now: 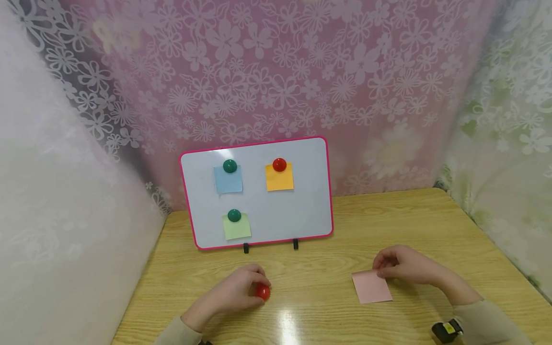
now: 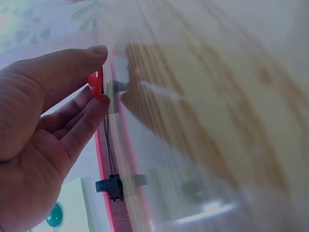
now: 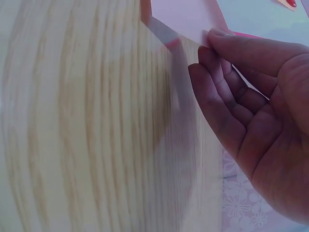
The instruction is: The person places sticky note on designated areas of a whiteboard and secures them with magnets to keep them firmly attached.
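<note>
Between thumb and fingers, my left hand pinches a round red magnet close over the table, in front of the whiteboard. The left wrist view shows the red magnet edge-on between thumb and fingertips. Over at the right, my right hand pinches a pink sticky note by its upper right corner. In the right wrist view the pink note hangs from the thumb and index finger, and the other fingers are loosely curved.
A pink-framed whiteboard stands on small black feet at the back. Green magnets hold a blue note and a light green note; a red magnet holds an orange note. Flowered curtains surround the wooden table.
</note>
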Demonstrator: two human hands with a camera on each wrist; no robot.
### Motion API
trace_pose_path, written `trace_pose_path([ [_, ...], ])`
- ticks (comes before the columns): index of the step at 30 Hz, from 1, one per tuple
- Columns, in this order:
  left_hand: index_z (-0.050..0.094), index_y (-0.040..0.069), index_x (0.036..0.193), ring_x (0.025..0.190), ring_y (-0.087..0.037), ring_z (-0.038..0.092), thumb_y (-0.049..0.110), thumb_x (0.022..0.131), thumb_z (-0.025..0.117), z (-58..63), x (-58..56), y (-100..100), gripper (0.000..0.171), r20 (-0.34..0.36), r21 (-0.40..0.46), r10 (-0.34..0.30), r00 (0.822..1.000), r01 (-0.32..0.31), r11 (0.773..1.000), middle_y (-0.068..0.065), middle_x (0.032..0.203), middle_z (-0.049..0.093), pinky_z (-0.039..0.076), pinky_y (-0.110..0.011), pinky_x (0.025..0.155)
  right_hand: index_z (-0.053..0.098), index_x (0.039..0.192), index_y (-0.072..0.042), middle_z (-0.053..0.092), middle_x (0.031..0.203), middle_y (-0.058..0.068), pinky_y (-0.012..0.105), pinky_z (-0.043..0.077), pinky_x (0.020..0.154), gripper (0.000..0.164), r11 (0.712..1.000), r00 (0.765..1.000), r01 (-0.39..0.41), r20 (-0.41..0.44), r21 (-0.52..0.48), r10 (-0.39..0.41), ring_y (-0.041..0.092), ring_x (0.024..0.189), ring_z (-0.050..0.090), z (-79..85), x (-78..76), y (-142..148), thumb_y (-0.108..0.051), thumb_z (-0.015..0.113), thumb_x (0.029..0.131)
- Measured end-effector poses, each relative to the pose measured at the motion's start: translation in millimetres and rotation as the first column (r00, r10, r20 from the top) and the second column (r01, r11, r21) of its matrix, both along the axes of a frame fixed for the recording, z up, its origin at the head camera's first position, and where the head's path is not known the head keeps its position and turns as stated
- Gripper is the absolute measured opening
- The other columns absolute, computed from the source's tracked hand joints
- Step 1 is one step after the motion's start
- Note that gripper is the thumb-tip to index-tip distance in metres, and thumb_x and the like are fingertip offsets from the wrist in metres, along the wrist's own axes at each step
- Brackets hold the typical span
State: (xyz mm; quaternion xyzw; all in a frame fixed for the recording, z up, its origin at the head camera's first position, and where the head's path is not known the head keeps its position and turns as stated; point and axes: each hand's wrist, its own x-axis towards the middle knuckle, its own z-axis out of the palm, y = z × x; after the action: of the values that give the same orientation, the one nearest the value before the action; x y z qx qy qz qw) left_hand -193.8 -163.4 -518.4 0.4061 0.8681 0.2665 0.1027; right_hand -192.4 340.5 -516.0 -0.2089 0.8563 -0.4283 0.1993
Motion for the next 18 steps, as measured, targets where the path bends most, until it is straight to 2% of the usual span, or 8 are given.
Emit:
trace_pose_path([
  [10,0.081,0.014,0.114,0.098,-0.004,0.059,0.011,0.088,0.089,-2.1,-0.9,0,0.028,0.019,-0.016,0.005,1.000,-0.004,1.000,0.011,0.109,0.063,0.055,-0.021,0.088,0.076,0.110,-0.013,0.074,0.100,-0.002,0.029,0.054,0.072,0.010,1.000,0.999,0.003,-0.033,0.003,-0.003,0.011,0.084,0.065,4.9,1.4,-7,-0.020,0.075,0.102],
  [18,0.080,0.013,0.117,0.100,-0.004,0.058,0.012,0.089,0.089,-1.7,-0.9,1,0.029,0.029,-0.006,0.020,0.999,-0.020,1.000,0.011,0.111,0.062,0.055,-0.024,0.090,0.077,0.109,-0.014,0.075,0.102,-0.002,0.028,0.053,0.075,0.011,1.000,0.999,0.025,-0.040,-0.009,-0.026,0.011,0.087,0.066,4.2,-0.5,-13,-0.022,0.076,0.102],
])
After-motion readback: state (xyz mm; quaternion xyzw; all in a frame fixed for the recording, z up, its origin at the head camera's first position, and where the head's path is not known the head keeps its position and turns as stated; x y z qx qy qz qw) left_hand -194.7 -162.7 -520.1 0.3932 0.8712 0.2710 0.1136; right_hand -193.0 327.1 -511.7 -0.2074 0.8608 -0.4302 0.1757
